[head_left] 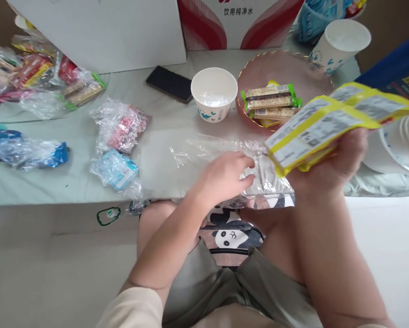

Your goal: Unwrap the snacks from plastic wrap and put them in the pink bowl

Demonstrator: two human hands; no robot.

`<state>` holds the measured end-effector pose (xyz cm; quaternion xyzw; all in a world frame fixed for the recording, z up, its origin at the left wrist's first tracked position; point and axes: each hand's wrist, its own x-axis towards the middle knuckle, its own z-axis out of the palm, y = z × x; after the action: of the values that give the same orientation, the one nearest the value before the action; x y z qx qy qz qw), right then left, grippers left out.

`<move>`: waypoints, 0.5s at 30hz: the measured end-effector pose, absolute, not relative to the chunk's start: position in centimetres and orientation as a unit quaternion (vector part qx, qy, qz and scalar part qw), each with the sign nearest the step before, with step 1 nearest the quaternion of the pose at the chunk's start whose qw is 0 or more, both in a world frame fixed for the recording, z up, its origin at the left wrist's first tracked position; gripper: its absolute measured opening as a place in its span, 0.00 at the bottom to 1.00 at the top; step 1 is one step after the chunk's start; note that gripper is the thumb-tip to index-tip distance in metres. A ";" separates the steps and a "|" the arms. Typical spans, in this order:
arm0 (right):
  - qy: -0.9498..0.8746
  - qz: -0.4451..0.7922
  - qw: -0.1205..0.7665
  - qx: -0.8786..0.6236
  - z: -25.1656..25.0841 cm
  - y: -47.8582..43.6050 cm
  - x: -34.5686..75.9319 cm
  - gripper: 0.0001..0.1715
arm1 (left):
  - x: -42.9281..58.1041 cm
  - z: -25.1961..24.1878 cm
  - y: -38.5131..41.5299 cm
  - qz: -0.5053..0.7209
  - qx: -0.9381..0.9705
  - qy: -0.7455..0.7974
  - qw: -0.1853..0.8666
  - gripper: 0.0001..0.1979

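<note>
My right hand [330, 168] grips yellow-edged snack packets [314, 130] with printed white panels, raised in front of a pink plate. The plate [314, 68] has a scalloped gold rim and bears several sesame-bar packets [271, 100] with green ends. At the table's front edge, my left hand [227, 175] is over a crumpled clear plastic bag [204, 150]. Its thumb and fingers are bent but apart, with nothing visible between them. Whether it touches the bag I cannot tell. Left of the plate stands a white paper bowl [214, 93] with blue-green leaf prints.
A black phone [168, 83] lies near white and red boxes [238, 27]. Wrapped snacks [127, 127] and a blue packet [30, 148] lie to the left, by a pile of snack bags [37, 73]. Paper bowls [343, 43] stand at the right, near a blue bag [396, 68].
</note>
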<state>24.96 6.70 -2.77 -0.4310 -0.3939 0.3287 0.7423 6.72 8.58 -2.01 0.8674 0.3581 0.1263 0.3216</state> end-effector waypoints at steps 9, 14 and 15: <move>-0.472 0.038 0.695 -0.541 -3.6 5.6 30.2 0.41 | 7.2 -6.4 9.2 0.109 0.899 0.342 0.249 0.18; -0.522 0.064 0.671 -0.522 -2.0 7.9 29.2 0.49 | 7.5 -6.1 9.4 0.081 0.891 0.357 0.268 0.23; -0.538 0.062 0.648 -0.535 -1.3 8.7 29.3 0.53 | 7.6 -6.0 9.4 0.076 0.890 0.358 0.272 0.23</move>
<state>29.28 8.75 -1.27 -0.5349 -0.5381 0.0617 0.6484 7.57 9.42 -5.99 0.8899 0.3584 0.0760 0.2716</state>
